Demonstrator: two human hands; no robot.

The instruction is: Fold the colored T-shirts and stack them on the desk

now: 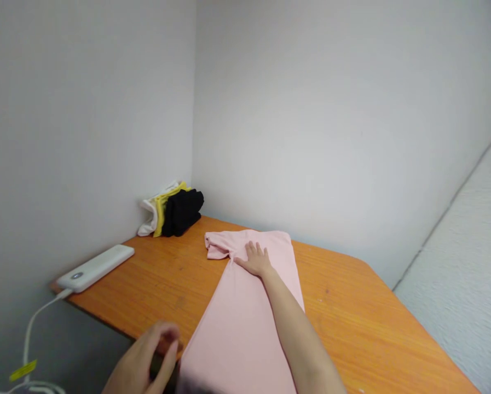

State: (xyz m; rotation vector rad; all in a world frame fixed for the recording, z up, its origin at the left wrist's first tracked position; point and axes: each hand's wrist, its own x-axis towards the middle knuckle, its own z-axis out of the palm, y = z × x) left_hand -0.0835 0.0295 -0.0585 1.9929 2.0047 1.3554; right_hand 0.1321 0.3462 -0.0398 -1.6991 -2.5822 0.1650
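Right hand: the right hand (255, 260) is pressing down flat on the shirt, top centre of the frame, fingers open and slightly spread, gripping nothing.

Left hand: down at the bottom left, the left hand (146, 358) is half curled, fingers bent toward the thumb, right by the near table edge and just beside the shirt. Does it have hold of anything? Its fingertips are partly hidden, so that cannot be told from here.

Shirt: the pink shirt (237, 342) lies lengthwise down the middle of the table, folded into a long strip running from the bottom edge of the frame up toward the far side, with a folded flap (217, 245) sticking out to the left at its far end.

Table: an orange wood-grain table (364, 320) fills the lower part of the frame, its far corner tucked against the walls.

Far corner: up at centre left, a folded stack leans on the wall, with black cloth (182, 212) in front of yellow cloth (162, 205) and white cloth (149, 216).

Left edge: a white power bank (94, 268) sits along the wall, its white cable (34, 328) dropping over the table edge toward the lower left, with a yellow tag (22, 370) on it.

Right edge: a white textured surface (454, 262) runs along the side of the frame.
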